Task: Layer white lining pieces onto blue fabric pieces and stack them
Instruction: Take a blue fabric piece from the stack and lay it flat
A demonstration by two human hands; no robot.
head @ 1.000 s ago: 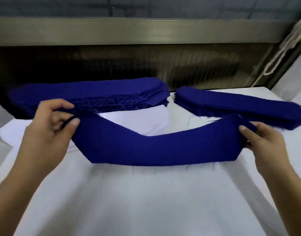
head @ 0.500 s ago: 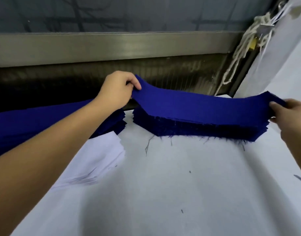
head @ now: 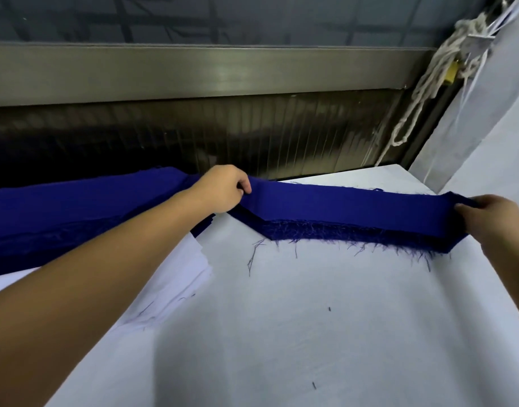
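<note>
Two ends pinched: left hand [head: 223, 190] and right hand [head: 494, 220], well apart, hold blue piece [head: 355, 205] crosswise, aligned over blue stack [head: 340, 235].

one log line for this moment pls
state: long blue fabric piece on top of right stack of blue fabric pieces | left hand: pinches left end | right hand: grips right end

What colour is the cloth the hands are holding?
The cloth is deep blue, plain with no pattern. The head view shows it best.
</note>
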